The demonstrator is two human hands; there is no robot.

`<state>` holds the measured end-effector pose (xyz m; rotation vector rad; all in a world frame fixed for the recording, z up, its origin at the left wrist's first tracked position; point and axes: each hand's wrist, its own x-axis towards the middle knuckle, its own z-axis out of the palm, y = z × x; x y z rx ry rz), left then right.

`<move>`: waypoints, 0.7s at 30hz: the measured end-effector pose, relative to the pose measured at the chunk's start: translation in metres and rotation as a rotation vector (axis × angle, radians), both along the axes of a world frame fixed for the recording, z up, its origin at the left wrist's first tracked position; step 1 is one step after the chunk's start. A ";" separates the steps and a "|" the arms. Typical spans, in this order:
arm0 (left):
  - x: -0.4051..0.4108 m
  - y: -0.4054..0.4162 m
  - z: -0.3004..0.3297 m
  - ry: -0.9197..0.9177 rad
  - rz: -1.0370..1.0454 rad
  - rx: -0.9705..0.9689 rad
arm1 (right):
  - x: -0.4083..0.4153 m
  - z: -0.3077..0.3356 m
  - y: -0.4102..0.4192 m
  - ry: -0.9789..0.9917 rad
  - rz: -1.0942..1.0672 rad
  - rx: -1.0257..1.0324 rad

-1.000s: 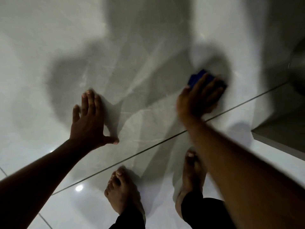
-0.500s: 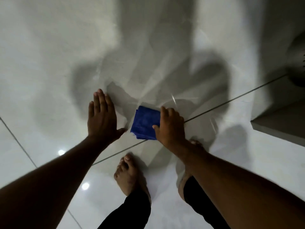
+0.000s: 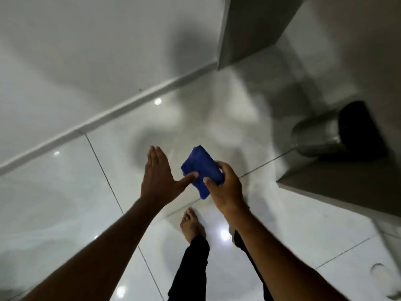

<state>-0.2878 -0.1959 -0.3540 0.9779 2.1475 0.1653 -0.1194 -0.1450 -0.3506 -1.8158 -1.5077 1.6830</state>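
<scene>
A folded blue cloth (image 3: 198, 165) is held in the air over the glossy white tiled floor (image 3: 65, 192). My right hand (image 3: 224, 187) grips it from the right, thumb and fingers curled round its edge. My left hand (image 3: 157, 174) is flat with straight fingers, and its thumb reaches out to touch the cloth's left side.
A white wall (image 3: 76, 51) meets the floor along a grey skirting (image 3: 130, 105). A grey panel (image 3: 256, 29) hangs at the top right, another grey ledge (image 3: 347, 190) juts in at the right. A steel bin with a black liner (image 3: 325, 135) stands behind it. My bare foot (image 3: 192, 224) is below the hands.
Both hands have come off the wall. The right hand has lifted the cloth away and now grips it in the air. My view has tilted down toward the floor.
</scene>
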 end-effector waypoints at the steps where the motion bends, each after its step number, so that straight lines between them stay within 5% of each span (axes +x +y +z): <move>1: -0.003 0.010 0.045 -0.084 0.054 0.032 | 0.002 0.048 0.008 0.068 -0.018 0.015; 8: 0.016 0.044 0.313 -0.798 0.056 0.245 | 0.064 0.325 0.040 0.426 0.038 -0.028; 14: 0.080 0.068 0.422 -0.811 -0.109 0.390 | 0.134 0.442 0.029 0.285 -0.102 0.196; 21: 0.187 0.123 0.442 -0.592 -0.245 0.466 | 0.231 0.454 0.060 0.010 -0.323 0.343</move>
